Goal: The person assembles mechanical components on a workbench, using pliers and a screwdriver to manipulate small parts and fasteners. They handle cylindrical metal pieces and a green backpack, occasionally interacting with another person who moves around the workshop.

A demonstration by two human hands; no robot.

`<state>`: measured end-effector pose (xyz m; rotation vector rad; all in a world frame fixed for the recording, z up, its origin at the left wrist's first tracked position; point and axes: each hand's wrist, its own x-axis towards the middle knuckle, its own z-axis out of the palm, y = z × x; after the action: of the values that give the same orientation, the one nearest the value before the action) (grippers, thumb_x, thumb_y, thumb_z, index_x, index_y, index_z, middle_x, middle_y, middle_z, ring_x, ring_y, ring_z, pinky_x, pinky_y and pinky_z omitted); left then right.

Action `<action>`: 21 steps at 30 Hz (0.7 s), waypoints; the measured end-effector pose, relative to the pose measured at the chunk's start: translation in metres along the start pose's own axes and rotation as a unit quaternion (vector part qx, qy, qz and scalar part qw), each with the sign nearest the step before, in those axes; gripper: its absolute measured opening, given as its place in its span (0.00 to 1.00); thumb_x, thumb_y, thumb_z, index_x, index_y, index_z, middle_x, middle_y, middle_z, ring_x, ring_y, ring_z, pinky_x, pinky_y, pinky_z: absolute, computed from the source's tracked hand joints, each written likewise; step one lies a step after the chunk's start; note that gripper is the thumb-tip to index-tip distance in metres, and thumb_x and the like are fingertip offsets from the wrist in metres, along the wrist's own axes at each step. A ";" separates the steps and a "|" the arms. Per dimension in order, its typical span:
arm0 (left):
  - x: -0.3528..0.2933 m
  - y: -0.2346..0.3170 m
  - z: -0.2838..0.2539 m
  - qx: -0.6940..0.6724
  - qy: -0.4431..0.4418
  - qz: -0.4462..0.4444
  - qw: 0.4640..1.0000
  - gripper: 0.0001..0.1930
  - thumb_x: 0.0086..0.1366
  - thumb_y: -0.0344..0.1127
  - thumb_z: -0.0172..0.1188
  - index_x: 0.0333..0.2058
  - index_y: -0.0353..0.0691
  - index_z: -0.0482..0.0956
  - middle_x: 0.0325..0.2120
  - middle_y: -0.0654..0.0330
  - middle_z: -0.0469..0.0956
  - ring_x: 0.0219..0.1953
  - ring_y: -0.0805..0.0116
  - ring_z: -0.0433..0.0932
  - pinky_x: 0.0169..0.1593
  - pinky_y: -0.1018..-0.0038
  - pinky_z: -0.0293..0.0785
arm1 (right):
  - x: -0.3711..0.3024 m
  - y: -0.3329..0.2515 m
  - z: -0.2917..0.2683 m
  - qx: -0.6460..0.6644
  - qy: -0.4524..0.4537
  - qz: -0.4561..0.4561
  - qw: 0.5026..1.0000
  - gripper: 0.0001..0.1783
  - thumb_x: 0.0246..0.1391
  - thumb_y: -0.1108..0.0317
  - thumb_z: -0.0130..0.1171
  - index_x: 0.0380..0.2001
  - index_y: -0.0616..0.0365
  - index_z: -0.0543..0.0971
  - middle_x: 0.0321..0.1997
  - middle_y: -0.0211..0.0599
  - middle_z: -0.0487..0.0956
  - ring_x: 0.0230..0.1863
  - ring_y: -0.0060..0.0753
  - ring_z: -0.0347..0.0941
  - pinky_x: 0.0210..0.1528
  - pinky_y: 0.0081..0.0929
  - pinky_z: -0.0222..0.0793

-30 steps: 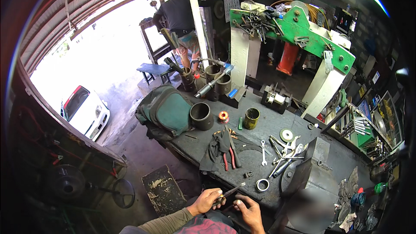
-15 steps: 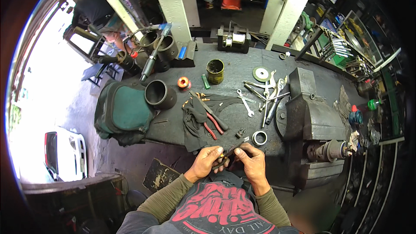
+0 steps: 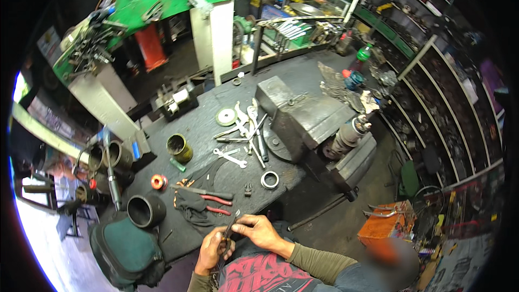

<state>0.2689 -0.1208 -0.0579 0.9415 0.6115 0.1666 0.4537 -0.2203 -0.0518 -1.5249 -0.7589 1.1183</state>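
My left hand (image 3: 212,251) and my right hand (image 3: 265,232) are close together at the bench's near edge. Both are closed around a slim dark tool (image 3: 232,228) with a pale tip and a bit of yellow low down; the fingers hide much of it, and its kind is unclear. Just beyond lie red-handled pliers (image 3: 215,199), partly over a crumpled dark cloth (image 3: 192,210). A small dark clip-like piece (image 3: 248,189) and a metal ring (image 3: 269,180) rest on the bench to the right of the pliers.
A large vise (image 3: 311,116) stands to the right, its long handle (image 3: 319,211) reaching past the bench edge. Wrenches (image 3: 231,157) and locking pliers lie beside it. Leftward are a yellowish cup (image 3: 179,148), a red spool (image 3: 159,181), a dark cylinder (image 3: 146,211) and a green bag (image 3: 127,249).
The view has swung to the right, so the bench and vise appear further left, and shelves and an orange box come into view. Both hands still grip the dark tool.
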 end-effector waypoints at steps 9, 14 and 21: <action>0.012 -0.007 -0.013 0.049 0.017 -0.027 0.998 0.32 0.78 0.60 0.42 0.43 0.31 0.79 0.26 0.60 0.79 0.24 0.76 0.75 0.26 0.80 0.68 | 0.011 0.008 -0.013 -0.031 -0.051 0.039 0.997 0.17 0.64 0.62 0.65 0.49 0.61 0.84 0.41 0.37 0.86 0.44 0.24 0.78 0.51 0.27 0.73; 0.026 -0.010 0.005 -0.067 0.113 0.073 0.989 0.32 0.77 0.60 0.42 0.42 0.31 0.78 0.26 0.57 0.79 0.23 0.72 0.75 0.25 0.78 0.69 | 0.042 -0.005 -0.021 -0.017 -0.131 -0.056 0.990 0.25 0.61 0.61 0.68 0.58 0.60 0.78 0.37 0.30 0.79 0.40 0.22 0.73 0.46 0.26 0.72; 0.009 -0.002 0.019 -0.063 0.237 0.080 0.966 0.29 0.77 0.57 0.43 0.44 0.31 0.78 0.28 0.56 0.80 0.24 0.73 0.75 0.26 0.78 0.68 | 0.091 -0.007 -0.027 0.031 -0.122 0.006 0.992 0.10 0.58 0.66 0.70 0.38 0.60 0.84 0.32 0.29 0.83 0.33 0.19 0.74 0.39 0.25 0.72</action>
<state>0.2871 -0.1321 -0.0553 0.8290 0.9528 0.5813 0.5118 -0.1472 -0.0682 -1.3570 -0.8716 1.3405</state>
